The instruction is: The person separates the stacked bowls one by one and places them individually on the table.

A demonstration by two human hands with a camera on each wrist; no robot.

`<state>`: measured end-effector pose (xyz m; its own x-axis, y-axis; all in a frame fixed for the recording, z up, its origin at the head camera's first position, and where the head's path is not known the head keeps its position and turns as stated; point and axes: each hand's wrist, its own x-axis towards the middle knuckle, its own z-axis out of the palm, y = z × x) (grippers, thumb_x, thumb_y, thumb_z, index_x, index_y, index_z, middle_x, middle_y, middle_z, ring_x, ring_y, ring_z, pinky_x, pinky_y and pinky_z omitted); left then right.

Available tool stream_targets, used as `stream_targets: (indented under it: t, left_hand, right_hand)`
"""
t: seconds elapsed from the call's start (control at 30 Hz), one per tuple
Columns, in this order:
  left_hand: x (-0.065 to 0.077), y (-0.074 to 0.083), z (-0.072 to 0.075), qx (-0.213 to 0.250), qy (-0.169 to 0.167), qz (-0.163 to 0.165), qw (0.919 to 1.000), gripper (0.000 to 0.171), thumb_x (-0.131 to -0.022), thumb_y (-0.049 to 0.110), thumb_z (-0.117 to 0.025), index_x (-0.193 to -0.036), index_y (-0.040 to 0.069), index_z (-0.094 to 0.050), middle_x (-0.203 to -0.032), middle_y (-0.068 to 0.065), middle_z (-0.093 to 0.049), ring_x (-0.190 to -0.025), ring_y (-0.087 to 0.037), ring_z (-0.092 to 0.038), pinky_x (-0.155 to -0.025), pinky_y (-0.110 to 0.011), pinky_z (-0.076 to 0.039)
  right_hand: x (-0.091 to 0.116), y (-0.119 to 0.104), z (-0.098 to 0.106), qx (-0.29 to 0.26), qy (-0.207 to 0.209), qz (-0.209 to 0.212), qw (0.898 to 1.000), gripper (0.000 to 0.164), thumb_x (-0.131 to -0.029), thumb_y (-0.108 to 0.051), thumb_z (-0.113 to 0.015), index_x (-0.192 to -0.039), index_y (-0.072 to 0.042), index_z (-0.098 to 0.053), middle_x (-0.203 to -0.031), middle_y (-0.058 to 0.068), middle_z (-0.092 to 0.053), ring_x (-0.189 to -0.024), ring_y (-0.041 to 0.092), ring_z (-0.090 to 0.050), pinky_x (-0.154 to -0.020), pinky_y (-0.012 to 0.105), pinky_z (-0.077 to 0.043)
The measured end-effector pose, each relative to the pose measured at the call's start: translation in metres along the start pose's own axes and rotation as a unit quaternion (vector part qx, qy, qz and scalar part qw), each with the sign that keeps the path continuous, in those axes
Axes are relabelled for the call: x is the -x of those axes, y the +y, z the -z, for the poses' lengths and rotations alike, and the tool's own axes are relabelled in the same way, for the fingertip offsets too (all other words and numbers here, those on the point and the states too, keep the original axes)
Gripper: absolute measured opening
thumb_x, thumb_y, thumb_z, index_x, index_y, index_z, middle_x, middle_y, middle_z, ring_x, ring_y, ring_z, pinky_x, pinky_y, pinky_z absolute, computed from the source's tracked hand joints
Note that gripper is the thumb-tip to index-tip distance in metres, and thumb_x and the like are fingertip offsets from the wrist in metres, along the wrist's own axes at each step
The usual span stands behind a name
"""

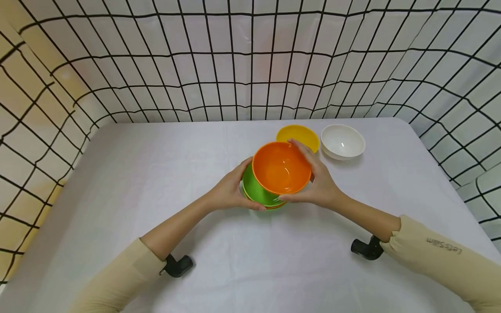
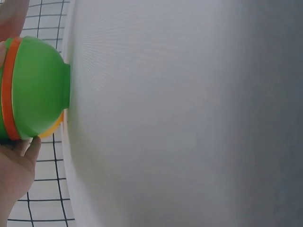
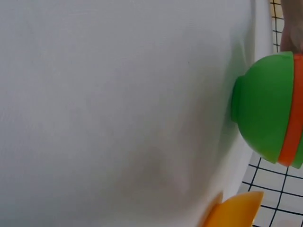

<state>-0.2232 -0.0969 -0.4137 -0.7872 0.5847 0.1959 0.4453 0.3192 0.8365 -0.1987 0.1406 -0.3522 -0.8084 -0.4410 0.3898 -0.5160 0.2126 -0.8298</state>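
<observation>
In the head view, my left hand [image 1: 231,188] holds the side of a stack of nested bowls, fingers at the far rim and thumb along the near rim. A green bowl [image 1: 254,189] is on top of that stack; from the side, an orange band [image 2: 8,90] shows between it and the outer green bowl [image 2: 40,87]. My right hand [image 1: 322,184] grips an orange bowl [image 1: 279,167] by its right side, thumb near and fingers at the far rim. The orange bowl is tilted and overlaps the green bowl's right part, hiding much of its inside.
Behind the hands, a yellow bowl [image 1: 297,134] and a white bowl [image 1: 342,142] stand side by side on the white-covered table [image 1: 250,269]. The yellow one is partly hidden by the orange bowl and right hand. Black wire mesh [image 1: 252,54] surrounds the table's back and sides.
</observation>
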Motion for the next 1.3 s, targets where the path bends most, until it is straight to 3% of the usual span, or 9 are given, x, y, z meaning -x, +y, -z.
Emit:
stream_targets:
  t: [0.37, 0.7, 1.03, 1.3]
  left_hand:
    - [0.000, 0.001, 0.000, -0.002, -0.003, 0.010, 0.9999, 0.107, -0.056, 0.037, -0.088, -0.141, 0.026, -0.024, -0.134, 0.009, -0.042, -0.118, -0.008, -0.043, -0.100, -0.033, -0.039]
    - [0.001, 0.002, 0.000, 0.001, 0.000, 0.015, 0.9999, 0.107, -0.056, 0.034, -0.089, -0.141, 0.025, -0.024, -0.133, 0.008, -0.042, -0.118, -0.009, -0.043, -0.101, -0.035, -0.039]
    - [0.001, 0.004, 0.000, -0.014, 0.001, 0.037, 0.9992, 0.110, -0.056, 0.035, -0.089, -0.143, 0.021, -0.023, -0.135, 0.004, -0.041, -0.118, -0.013, -0.044, -0.100, -0.038, -0.040]
    - [0.002, 0.010, 0.002, -0.015, 0.002, 0.050, 0.9986, 0.111, -0.056, 0.031, -0.089, -0.144, 0.020, -0.022, -0.138, 0.000, -0.040, -0.121, -0.017, -0.044, -0.102, -0.041, -0.037]
  right_hand:
    - [0.002, -0.004, 0.009, 0.009, 0.024, 0.006, 1.000, 0.108, -0.050, 0.013, -0.082, -0.141, 0.004, -0.026, -0.138, 0.023, -0.034, -0.119, 0.034, -0.041, -0.090, 0.024, -0.047]
    - [0.011, 0.019, 0.017, 0.007, 0.025, 0.008, 1.000, 0.118, -0.044, 0.009, -0.087, -0.144, -0.008, -0.027, -0.138, 0.014, -0.038, -0.120, 0.021, -0.042, -0.090, 0.020, -0.046]
    - [0.013, 0.019, 0.023, -0.007, 0.042, -0.021, 0.999, 0.112, -0.051, 0.010, -0.084, -0.145, -0.012, -0.027, -0.140, 0.011, -0.035, -0.121, 0.018, -0.040, -0.090, 0.017, -0.045]
    - [0.013, 0.021, 0.032, 0.029, 0.065, -0.037, 0.997, 0.112, -0.053, 0.007, -0.085, -0.145, -0.016, -0.026, -0.144, 0.007, -0.032, -0.124, 0.019, -0.037, -0.089, 0.015, -0.044]
